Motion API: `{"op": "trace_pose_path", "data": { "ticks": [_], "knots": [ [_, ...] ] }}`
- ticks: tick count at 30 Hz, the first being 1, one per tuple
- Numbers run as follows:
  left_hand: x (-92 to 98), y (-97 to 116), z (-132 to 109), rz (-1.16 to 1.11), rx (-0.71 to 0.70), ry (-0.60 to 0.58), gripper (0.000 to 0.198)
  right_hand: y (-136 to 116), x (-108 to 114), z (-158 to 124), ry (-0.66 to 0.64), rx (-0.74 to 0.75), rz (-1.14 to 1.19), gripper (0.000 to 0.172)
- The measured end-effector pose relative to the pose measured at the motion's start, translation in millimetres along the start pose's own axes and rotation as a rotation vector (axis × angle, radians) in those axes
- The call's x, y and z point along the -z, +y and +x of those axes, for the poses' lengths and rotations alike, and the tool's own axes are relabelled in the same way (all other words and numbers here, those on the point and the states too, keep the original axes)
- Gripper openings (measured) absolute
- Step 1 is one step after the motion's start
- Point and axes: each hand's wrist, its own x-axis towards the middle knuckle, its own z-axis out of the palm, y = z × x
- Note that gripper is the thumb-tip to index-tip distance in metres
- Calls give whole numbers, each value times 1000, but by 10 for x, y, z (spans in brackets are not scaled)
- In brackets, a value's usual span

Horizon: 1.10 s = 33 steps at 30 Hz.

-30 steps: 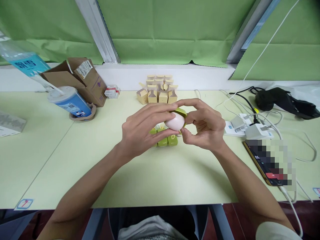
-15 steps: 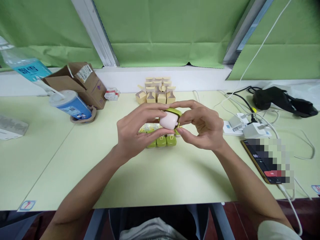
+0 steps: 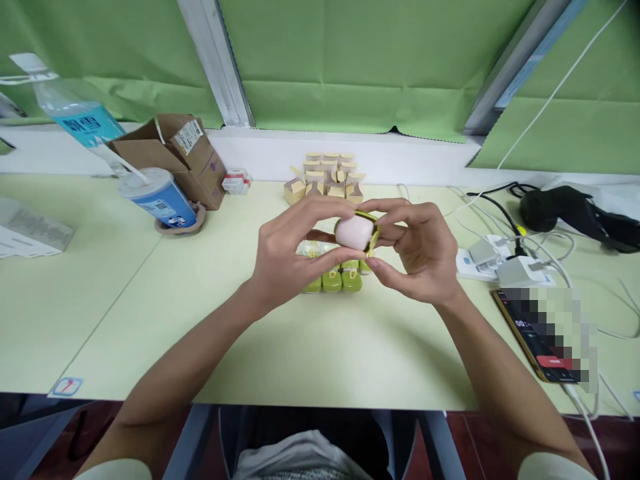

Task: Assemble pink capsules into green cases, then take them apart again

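By the left grip, wrist angled inward, a pale rounded case is pinched between thumb and fingers above the surface; its green cover is pinched by the curled right grip.

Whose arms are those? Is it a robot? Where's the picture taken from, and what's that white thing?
No robot here! These are a person's bare left hand and right hand. A camera worn on the head looks forward and down, so you see what they see.

Their fingertips hold a smooth, pinkish-white rounded piece with an olive-green rim along one edge. I can't tell what it is.

On the pale green table are shiny green rounded pieces, small open cream-coloured boxes, a big brown cardboard box and a dark phone with a golden edge.
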Motion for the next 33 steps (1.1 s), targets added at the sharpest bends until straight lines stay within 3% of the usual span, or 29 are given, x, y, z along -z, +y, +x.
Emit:
{"op": "trace_pose_path", "data": {
  "ticks": [6,11,13,17,21,23,26,29,33],
  "knots": [
    [-13,-94,-22,83,103,-17,43,55,23,-5,60,-110,-167,54],
    [-26,-54,-5,111,90,6,13,138,131,50,190,-142,-266,46],
    [-39,-22,-3,110,130,23,14,135,138,65,184,-140,-281,45],
    [-62,7,-33,28,234,-32,49,79,87,71,123,-135,-283,44],
    [-42,-12,-56,-5,288,42,29,43,185,99,129,-158,-351,41],
    [-32,-20,-49,-15,311,81,18,45,309,113,-9,-238,-469,38],
    [-43,-23,-32,-30,328,87,14,62,449,108,-474,-475,-714,32],
    [-70,-21,-27,-43,318,90,16,85,411,81,-880,-703,-878,28],
    [-83,-13,-31,-49,303,85,13,100,199,58,-1072,-770,-917,21]
  ]
}}
